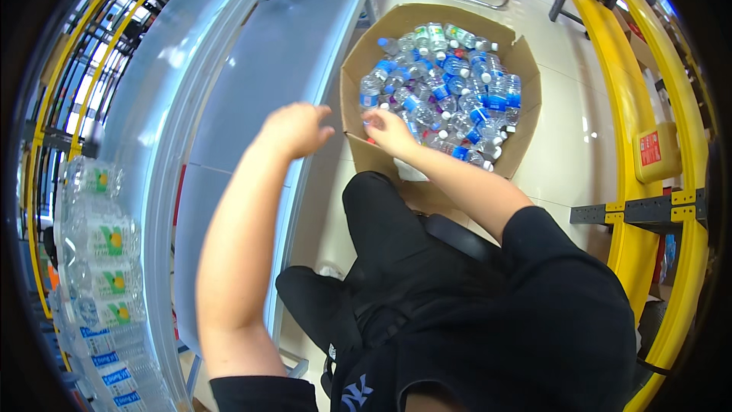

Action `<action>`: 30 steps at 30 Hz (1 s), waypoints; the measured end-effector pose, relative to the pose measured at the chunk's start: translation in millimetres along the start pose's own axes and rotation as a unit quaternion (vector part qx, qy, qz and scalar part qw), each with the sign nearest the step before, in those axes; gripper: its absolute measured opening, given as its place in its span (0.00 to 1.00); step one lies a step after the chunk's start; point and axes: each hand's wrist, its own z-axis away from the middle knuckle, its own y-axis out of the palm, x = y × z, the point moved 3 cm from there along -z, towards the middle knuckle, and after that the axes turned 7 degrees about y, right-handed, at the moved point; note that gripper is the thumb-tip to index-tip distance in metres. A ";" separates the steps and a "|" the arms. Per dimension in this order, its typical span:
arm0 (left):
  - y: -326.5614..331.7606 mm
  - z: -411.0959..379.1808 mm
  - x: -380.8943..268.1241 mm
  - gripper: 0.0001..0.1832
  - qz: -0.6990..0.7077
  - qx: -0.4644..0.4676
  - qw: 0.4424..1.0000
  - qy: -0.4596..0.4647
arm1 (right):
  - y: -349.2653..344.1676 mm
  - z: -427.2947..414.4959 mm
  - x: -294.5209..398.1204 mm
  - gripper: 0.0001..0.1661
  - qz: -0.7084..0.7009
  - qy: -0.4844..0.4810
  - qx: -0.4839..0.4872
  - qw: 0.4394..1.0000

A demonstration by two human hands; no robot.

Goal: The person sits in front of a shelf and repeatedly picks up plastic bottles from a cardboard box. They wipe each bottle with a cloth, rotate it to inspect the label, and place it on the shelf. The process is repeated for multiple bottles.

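Observation:
A large open cardboard box (523, 63) stands on the floor before me, filled with clear plastic bottles (414, 106) that mostly have blue labels and white or blue caps. My right hand (390, 129) reaches over the box's near left corner, fingers curled down at the bottles there. Whether it grips one of them is not clear. To the left, outside the box, my left hand (298, 129) hovers above the edge of a grey-blue metal shelf (269, 68). Its thumb and fingers are apart, and nothing is in them.
Bottles with green-and-yellow or blue labels (114, 240) line an upper shelf at far left. Yellow metal racking (620, 86) runs along the right, holding a yellow jerrycan (657, 151). A chair with a tubular metal frame (474, 0) stands beyond the box.

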 end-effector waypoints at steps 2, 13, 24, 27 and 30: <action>39.4 -12.7 -6.5 0.22 0.065 0.024 0.998 -0.008 | -32.5 24.7 -49.2 0.15 0.061 0.078 -0.003 0.995; 181.4 -113.1 1.6 0.21 0.356 0.045 0.929 -0.089 | -168.1 70.5 -209.7 0.13 0.000 0.326 -0.076 0.942; 244.6 -295.6 12.4 0.19 0.397 0.058 0.914 -0.053 | -230.9 -94.0 -243.6 0.15 0.069 0.263 -0.138 0.952; 248.8 -356.5 6.7 0.19 0.449 0.063 0.890 -0.044 | -245.2 -160.4 -242.1 0.17 0.132 0.174 -0.184 0.958; 281.0 -420.7 16.4 0.19 0.446 0.025 0.894 -0.038 | -246.6 -227.9 -255.5 0.20 0.223 0.152 -0.223 0.937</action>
